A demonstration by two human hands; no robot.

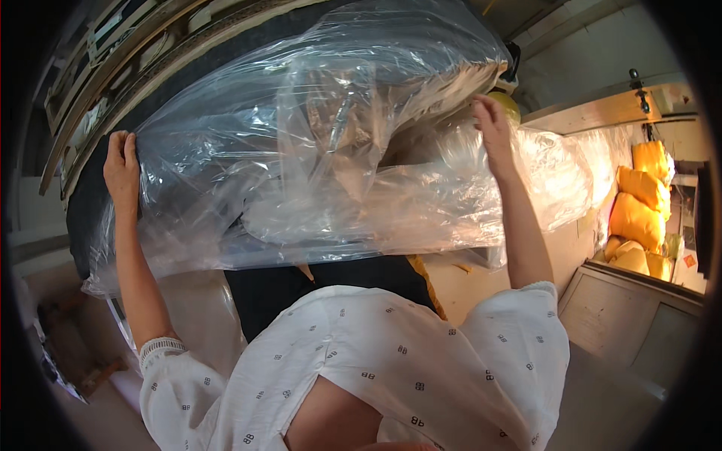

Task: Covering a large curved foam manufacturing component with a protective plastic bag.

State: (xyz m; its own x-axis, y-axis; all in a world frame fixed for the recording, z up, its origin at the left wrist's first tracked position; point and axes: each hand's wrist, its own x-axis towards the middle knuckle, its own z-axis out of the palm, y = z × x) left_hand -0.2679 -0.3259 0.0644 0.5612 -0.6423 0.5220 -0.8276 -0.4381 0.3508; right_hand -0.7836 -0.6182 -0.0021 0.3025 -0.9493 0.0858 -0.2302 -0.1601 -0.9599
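Note:
A wide clear plastic sheet lies crumpled and shiny across the table before me, over dark cloth that shows at its left edge. At the far left edge of the plastic, my left hand is closed with the fingers bent down, gripping the sheet's edge. My right hand is raised over the right part of the sheet, its fingers stretched out and nothing seen in them. A yellow round thing shows just beyond it, partly hidden.
Wooden slats and rails run along the far left. More bunched clear plastic stretches right, beside a wooden ledge. Yellow stuffed bags are piled at the right above a pale cabinet.

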